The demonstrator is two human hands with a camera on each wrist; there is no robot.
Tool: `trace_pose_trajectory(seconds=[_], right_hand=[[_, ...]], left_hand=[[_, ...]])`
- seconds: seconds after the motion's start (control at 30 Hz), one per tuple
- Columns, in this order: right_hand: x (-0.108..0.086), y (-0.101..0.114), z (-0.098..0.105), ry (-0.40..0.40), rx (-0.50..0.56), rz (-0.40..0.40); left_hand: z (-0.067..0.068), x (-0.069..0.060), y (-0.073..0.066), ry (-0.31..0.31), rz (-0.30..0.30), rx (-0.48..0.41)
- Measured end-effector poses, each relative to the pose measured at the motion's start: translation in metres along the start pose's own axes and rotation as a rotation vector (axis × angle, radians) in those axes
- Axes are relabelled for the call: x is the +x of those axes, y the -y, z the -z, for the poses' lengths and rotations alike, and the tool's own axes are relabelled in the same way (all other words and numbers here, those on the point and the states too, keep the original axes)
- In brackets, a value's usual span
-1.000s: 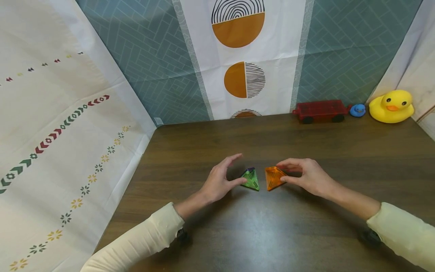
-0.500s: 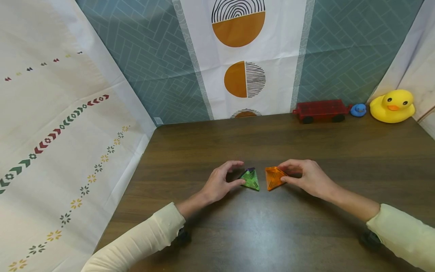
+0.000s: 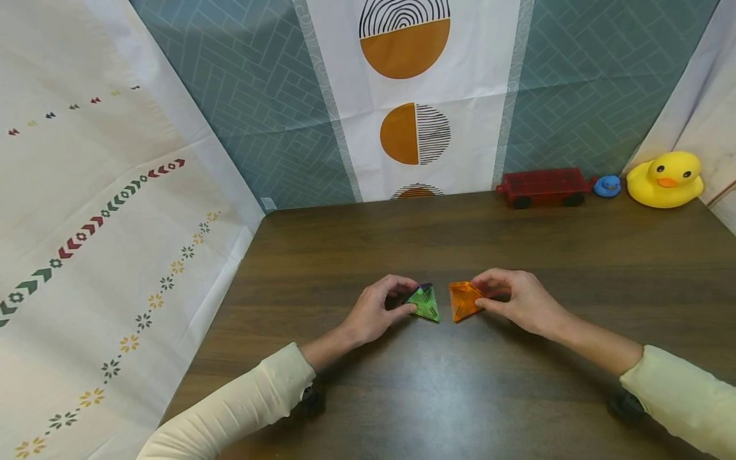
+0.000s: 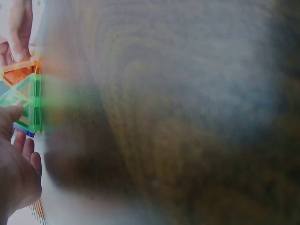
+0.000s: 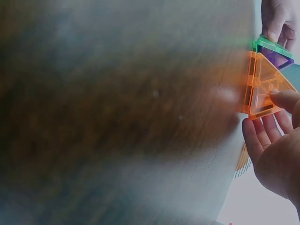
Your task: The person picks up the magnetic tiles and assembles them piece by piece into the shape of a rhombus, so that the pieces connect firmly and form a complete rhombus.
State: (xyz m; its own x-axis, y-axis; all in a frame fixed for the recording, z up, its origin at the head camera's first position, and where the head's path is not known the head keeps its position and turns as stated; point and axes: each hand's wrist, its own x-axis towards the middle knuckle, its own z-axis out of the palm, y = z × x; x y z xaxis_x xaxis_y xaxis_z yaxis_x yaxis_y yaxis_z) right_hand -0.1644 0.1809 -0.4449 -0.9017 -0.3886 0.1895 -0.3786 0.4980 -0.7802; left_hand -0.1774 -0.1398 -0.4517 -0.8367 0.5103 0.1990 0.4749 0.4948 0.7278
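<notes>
Fingers (image 3: 405,310) pinch green piece (image 3: 425,304), orange piece (image 3: 463,300); right wrist view: purple panel (image 5: 275,58), seemingly attached.

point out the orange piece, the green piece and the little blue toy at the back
orange piece (image 3: 464,301): head view, middle of its visible face
green piece (image 3: 426,304): head view, middle of its green face
little blue toy (image 3: 607,186): head view, middle of its body

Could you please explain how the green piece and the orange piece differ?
The green piece also shows a purple part; the orange piece shows no purple.
The left hand holds the green piece; the right hand holds the orange piece.
Both are see-through, with triangular faces.
</notes>
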Motion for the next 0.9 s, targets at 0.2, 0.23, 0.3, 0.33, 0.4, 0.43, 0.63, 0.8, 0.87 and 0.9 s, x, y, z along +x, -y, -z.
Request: trace_pose_trajectory(seconds=[0.2, 0.23, 0.3, 0.33, 0.4, 0.43, 0.63, 0.8, 0.87, 0.9], right_hand=[[-0.0004, -0.0004, -0.0001, -0.001, 0.007, 0.004], [-0.0004, -0.0003, -0.0002, -0.002, 0.008, 0.005], [-0.0005, -0.0003, -0.0003, -0.002, 0.009, 0.007], [-0.0006, -0.0002, -0.0003, -0.002, 0.008, 0.009], [-0.0008, 0.0001, -0.0002, -0.005, 0.004, 0.013], [-0.0007, 0.0000, -0.0001, -0.007, 0.002, 0.014], [-0.0010, 0.0013, 0.0006, -0.009, -0.010, 0.012], [-0.0016, 0.0033, 0.0013, -0.011, -0.015, 0.010], [-0.0020, 0.0040, 0.0017, -0.010, -0.011, 0.013], [-0.0022, 0.0045, 0.0019, -0.009, -0.007, 0.014]], left_hand=[[-0.0002, -0.0005, -0.0006, 0.026, 0.025, 0.008], [-0.0001, -0.0005, -0.0006, 0.028, 0.026, 0.010], [0.0000, -0.0005, -0.0007, 0.029, 0.027, 0.010], [0.0000, -0.0005, -0.0007, 0.030, 0.027, 0.009], [0.0001, -0.0003, -0.0006, 0.031, 0.028, 0.008], [0.0001, -0.0002, -0.0005, 0.032, 0.030, 0.009], [-0.0005, 0.0004, -0.0011, 0.041, 0.031, 0.000], [-0.0014, 0.0004, -0.0033, 0.043, 0.017, -0.015], [-0.0019, 0.0006, -0.0040, 0.043, 0.014, -0.019], [-0.0022, 0.0009, -0.0043, 0.044, 0.013, -0.021]])
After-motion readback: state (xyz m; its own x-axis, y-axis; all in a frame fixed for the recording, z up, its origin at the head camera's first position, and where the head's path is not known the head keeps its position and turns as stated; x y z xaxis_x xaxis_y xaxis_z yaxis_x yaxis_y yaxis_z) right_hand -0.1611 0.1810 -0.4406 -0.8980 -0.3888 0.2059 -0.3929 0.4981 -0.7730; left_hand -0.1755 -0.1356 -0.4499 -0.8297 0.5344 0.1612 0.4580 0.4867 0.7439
